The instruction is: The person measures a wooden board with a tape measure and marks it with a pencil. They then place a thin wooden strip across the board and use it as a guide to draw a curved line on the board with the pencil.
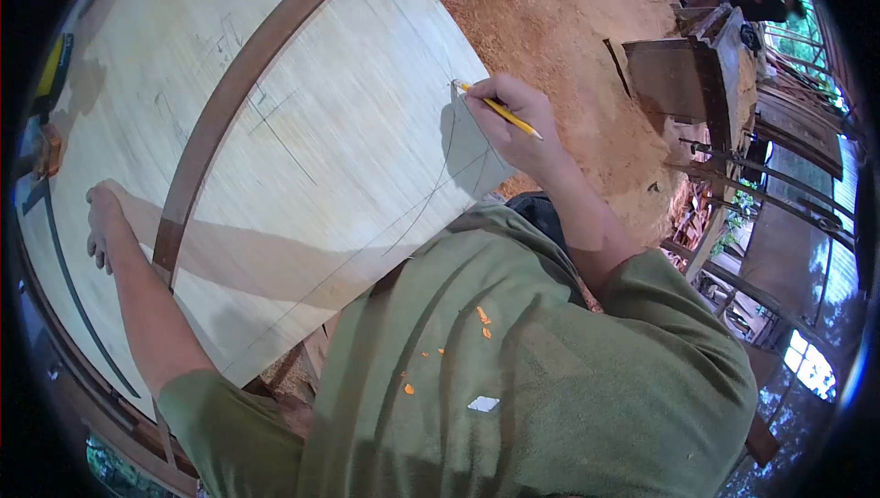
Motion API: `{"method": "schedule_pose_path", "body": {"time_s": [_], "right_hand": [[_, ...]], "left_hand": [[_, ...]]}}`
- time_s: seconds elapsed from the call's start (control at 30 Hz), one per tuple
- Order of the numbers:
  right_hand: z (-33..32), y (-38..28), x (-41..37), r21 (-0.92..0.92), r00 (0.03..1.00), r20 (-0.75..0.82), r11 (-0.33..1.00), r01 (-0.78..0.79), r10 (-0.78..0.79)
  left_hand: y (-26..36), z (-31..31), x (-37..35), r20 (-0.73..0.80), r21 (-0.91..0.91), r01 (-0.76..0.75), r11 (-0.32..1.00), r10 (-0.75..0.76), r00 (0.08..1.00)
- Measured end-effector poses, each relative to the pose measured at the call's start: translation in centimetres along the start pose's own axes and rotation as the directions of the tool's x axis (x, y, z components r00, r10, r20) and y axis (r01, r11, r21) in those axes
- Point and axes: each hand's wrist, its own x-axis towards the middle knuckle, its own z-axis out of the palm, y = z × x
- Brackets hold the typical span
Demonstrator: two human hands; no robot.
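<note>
A pale wooden board [367, 67] marked with pencil lines and curves lies below me. A long, curved brown wood strip [215, 108] crosses it. At the board's right edge, my right hand [518, 122] pinches a yellow pencil [509, 116], one end of it at the board's surface near the corner. My left hand [105, 223] rests on the board at the left, beside the lower end of the curved strip, with its fingers apart and nothing in them.
A thin dark strip [78, 292] lies on the board's left side, near a yellow and black tool [53, 76]. Sawdust [568, 12] covers the ground beyond. A wooden bench [669, 81] and stacked timber stand at the right; a person [761, 8] is in the background.
</note>
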Motion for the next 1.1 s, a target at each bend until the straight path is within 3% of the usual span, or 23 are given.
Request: {"method": "schedule_pose_path", "body": {"time_s": [0.13, 0.3, 0.43, 0.57, 0.67, 0.77, 0.83, 1.1], "right_hand": [[0.1, -0.1, -0.1, 0.002, 1.0, 0.019, 1.0, 0.006, -0.006], [0.1, -0.5, 0.2, -0.021, 1.0, 0.008, 1.0, 0.014, -0.014], [0.2, -1.1, 0.7, -0.032, 0.999, -0.004, 0.998, 0.046, -0.046], [0.2, -1.0, 0.5, -0.051, 0.999, 0.016, 0.998, 0.029, -0.028], [0.5, 0.2, 0.1, 0.038, 1.0, 0.003, 0.999, 0.006, -0.006], [0.5, -1.3, 2.6, -0.044, 0.999, -0.017, 0.999, 0.031, -0.032], [0.8, -1.7, 4.2, -0.004, 0.998, -0.057, 0.999, -0.04, 0.04], [0.7, -0.7, 2.0, -0.011, 0.999, -0.033, 1.0, 0.005, -0.005]], "left_hand": [[0.1, 0.1, -0.6, 0.003, 0.059, -0.036, 0.998, 0.036, 0.999], [0.5, -2.9, -2.8, 0.164, 0.12, -0.145, 0.982, 0.124, 0.979], [0.3, 0.3, 0.0, -0.019, 0.101, -0.078, 0.992, 0.08, 0.997], [0.6, 0.1, -0.6, -0.022, 0.081, -0.056, 0.995, 0.058, 0.998], [0.6, -0.4, -1.2, -0.024, 0.068, -0.033, 0.997, 0.035, 0.999], [0.6, -0.7, -1.7, -0.023, 0.062, -0.021, 0.998, 0.023, 0.999], [0.6, -1.0, -2.1, -0.021, 0.057, -0.018, 0.998, 0.019, 1.0], [0.5, -1.6, -3.0, -0.001, 0.041, -0.003, 0.999, 0.003, 1.0]]}}
